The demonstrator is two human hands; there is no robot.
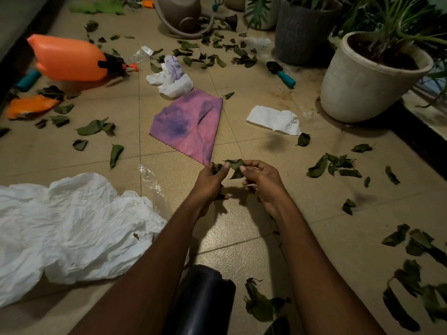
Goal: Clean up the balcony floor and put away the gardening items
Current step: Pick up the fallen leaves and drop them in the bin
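My left hand clutches crumpled leaves; my right hand pinches one leaf. The white pot contains a green plant.

Two hands: left hand, right hand. One orange plastic spray jug. One pink-and-purple stained cloth. One black cylindrical roll. Two teal-handled tools: black-bladed trowel, half-hidden teal handle. Three crumpled white pieces: large white sheet, printed white plastic bag, white paper towel. Two big pots: cream round pot, dark grey round pot. Loose dark green leaves: dozens, too many to count
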